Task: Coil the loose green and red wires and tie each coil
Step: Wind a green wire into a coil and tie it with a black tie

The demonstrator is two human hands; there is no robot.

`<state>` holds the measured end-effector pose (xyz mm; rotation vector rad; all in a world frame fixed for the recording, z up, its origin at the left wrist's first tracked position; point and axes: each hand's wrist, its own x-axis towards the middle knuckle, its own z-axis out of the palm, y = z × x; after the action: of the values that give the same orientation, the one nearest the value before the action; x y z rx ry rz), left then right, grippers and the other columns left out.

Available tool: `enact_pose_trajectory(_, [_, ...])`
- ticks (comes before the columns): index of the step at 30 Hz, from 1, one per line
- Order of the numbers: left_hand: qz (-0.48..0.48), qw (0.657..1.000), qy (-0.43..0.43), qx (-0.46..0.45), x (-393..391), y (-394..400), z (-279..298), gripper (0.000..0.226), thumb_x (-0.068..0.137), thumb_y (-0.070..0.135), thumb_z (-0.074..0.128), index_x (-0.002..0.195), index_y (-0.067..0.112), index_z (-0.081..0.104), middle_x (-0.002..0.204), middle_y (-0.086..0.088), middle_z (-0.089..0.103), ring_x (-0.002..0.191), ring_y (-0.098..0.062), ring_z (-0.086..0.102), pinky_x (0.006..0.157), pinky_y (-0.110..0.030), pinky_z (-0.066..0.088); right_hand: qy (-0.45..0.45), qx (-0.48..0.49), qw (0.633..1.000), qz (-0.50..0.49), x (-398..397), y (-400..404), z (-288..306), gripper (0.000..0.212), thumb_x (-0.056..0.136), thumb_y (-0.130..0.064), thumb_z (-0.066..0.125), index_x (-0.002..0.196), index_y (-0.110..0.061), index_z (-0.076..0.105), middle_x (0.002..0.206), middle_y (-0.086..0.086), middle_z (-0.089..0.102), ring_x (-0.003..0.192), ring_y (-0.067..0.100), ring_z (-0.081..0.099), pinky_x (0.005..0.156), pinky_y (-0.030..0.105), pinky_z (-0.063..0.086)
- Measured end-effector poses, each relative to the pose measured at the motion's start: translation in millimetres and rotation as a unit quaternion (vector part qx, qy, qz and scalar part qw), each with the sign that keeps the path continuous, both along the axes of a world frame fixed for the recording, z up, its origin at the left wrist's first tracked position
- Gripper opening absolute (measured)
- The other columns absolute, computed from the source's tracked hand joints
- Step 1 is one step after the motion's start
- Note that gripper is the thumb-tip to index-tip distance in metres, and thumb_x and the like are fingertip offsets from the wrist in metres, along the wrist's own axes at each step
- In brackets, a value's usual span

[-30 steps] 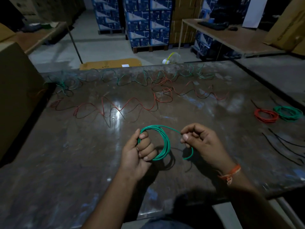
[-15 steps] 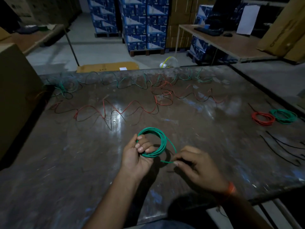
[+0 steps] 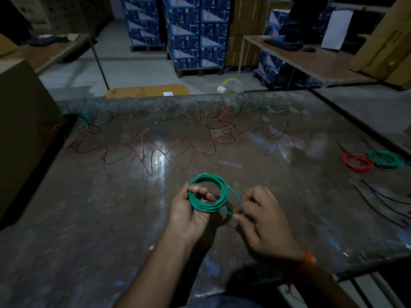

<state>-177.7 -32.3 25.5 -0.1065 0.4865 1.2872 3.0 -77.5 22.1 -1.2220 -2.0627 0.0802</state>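
Status: the left hand (image 3: 189,210) has its fingers curled round a round coil of thin green plastic-sheathed wire (image 3: 209,193), held just above the worn, scuffed grey desk (image 3: 89,218). The right hand (image 3: 262,218) pinches the coil's free tail end (image 3: 231,212) between thumb and fingertip, beside the coil's near rim. Coiling of this wire looks complete; tying is judged to be starting, not yet done. Finished so far: a small red wire coil (image 3: 357,162) and a small green wire coil (image 3: 385,160), touching, at the desk's right edge (ties too small to confirm). Remaining: long loose red wire (image 3: 178,147) and loose green wire (image 3: 169,112) sprawled across the far desk. Thin black ties (image 3: 378,203) lie right.
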Motion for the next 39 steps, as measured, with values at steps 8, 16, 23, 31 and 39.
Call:
enact_pose_trajectory(8, [0.019, 1.0, 0.012, 0.002, 16, -3, 0, 0.05, 0.109, 0.035, 0.031, 0.067, 0.012, 0.047, 0.072, -0.012, 0.071, 0.064, -0.021, 0.074, 0.057, -0.035, 0.061, 0.076, -0.016, 0.996, -0.035, -28, -8, -4, 0.005, 0.084, -0.011, 0.071, 0.081, -0.014, 0.069, 0.09, -0.005, 0.045, 0.077, 0.007, 0.046, 0.068, 0.014, 0.035])
enact_pose_trajectory(16, [0.026, 1.0, 0.011, 0.015, 20, -8, -2, 0.048, 0.108, 0.037, 0.029, 0.071, 0.012, 0.046, 0.083, -0.02, 0.074, 0.072, -0.027, 0.076, 0.068, -0.037, 0.061, 0.093, 0.021, 0.993, -0.074, -40, -15, -7, 0.011, 0.081, -0.005, 0.078, 0.081, -0.013, 0.07, 0.086, -0.006, 0.044, 0.072, 0.006, 0.044, 0.065, 0.013, 0.037])
enact_pose_trajectory(23, [0.028, 0.999, 0.026, 0.017, 24, -16, -6, 0.048, 0.108, 0.039, 0.029, 0.072, 0.013, 0.046, 0.082, -0.017, 0.073, 0.071, -0.025, 0.075, 0.069, -0.035, 0.061, 0.11, 0.028, 0.989, -0.098, -43, -19, -9, 0.019, 0.075, 0.0, 0.083, 0.077, -0.014, 0.07, 0.084, -0.009, 0.044, 0.07, 0.0, 0.042, 0.066, 0.008, 0.037])
enact_pose_trajectory(31, [0.036, 0.999, -0.023, 0.013, 22, -26, -16, 0.04, 0.108, 0.037, 0.029, 0.075, 0.018, 0.043, 0.051, 0.009, 0.036, 0.039, -0.006, 0.033, 0.043, -0.02, 0.036, 0.193, -0.032, 0.979, -0.051, -37, -22, -23, 0.017, 0.074, -0.007, 0.088, 0.075, -0.019, 0.076, 0.082, -0.009, 0.055, 0.074, 0.0, 0.058, 0.066, 0.009, 0.043])
enact_pose_trajectory(39, [0.007, 1.0, -0.005, 0.01, 19, -33, -20, 0.037, 0.105, 0.029, 0.033, 0.072, 0.017, 0.043, 0.045, 0.01, 0.029, 0.033, -0.004, 0.027, 0.035, -0.019, 0.027, 0.468, -0.25, 0.838, -0.129, -14, -15, -23, 0.031, 0.085, -0.052, 0.063, 0.092, -0.022, 0.066, 0.081, 0.005, 0.069, 0.068, 0.008, 0.06, 0.062, 0.03, 0.047])
